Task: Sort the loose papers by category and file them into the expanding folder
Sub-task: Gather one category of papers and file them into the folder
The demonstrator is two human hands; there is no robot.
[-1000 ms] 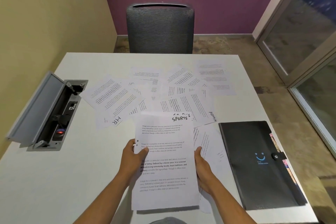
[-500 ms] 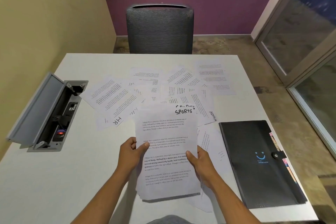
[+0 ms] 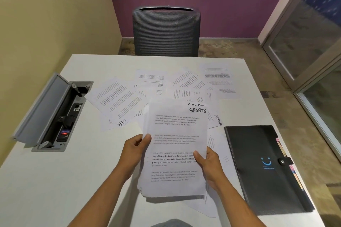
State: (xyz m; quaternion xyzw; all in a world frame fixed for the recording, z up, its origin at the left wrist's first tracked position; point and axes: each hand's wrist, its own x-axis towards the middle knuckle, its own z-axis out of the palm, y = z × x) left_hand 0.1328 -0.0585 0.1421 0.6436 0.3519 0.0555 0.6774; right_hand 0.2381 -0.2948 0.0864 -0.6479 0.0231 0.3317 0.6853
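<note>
Left hand (image 3: 135, 150) and right hand (image 3: 207, 165) each pinch side edge of SPORTS stack (image 3: 175, 153), lifted off worktop (image 3: 55, 190). Sorting partly done, filing not begun: loose papers (image 3: 166, 86) spread beyond hands; folder (image 3: 265, 169) right of right hand, strap snapped. Beyond left hand, sheet marked HR (image 3: 121, 122); beyond right, ADMIN (image 3: 217, 120).

SPORTS stack (image 3: 175, 149) nearer the body, hands (image 3: 135, 150) regripped lower.

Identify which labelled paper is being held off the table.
The SPORTS sheet, gripped by the left hand and right hand; the HR sheet and ADMIN sheet lie flat.
</note>
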